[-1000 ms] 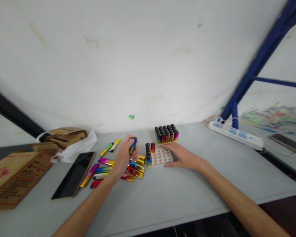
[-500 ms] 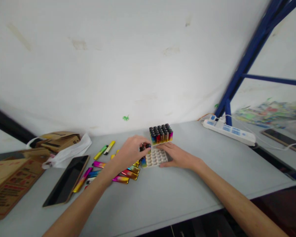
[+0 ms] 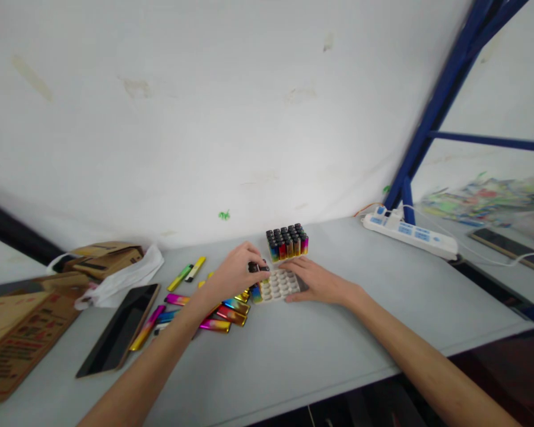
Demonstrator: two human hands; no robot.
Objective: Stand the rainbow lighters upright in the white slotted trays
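Note:
My left hand [image 3: 235,271] is closed with its fingertips on a black-topped lighter [image 3: 262,268] at the left side of a white tray [image 3: 280,287] with rows of round pockets. Several lighters stand upright along that tray's left edge, partly covered by my fingers. Against the tray's right side lies my right hand [image 3: 320,283], fingers stretched out and thumb at the near edge. Just behind is a block of upright lighters [image 3: 287,242] with black tops and bright metallic bodies. Loose lighters [image 3: 215,325] lie in a pile beneath and around my left forearm.
A dark phone [image 3: 120,329] lies left of the pile, beside an open cardboard box [image 3: 31,338]. Behind them are a smaller carton [image 3: 109,261] and a white plastic bag [image 3: 137,276]. A power strip [image 3: 410,235] with cables sits at the right, near a blue metal frame [image 3: 431,124].
My left fingers have shifted slightly at the tray's left side, and the lighter between them is tilted more. My right hand stays at the tray. The view has moved a little.

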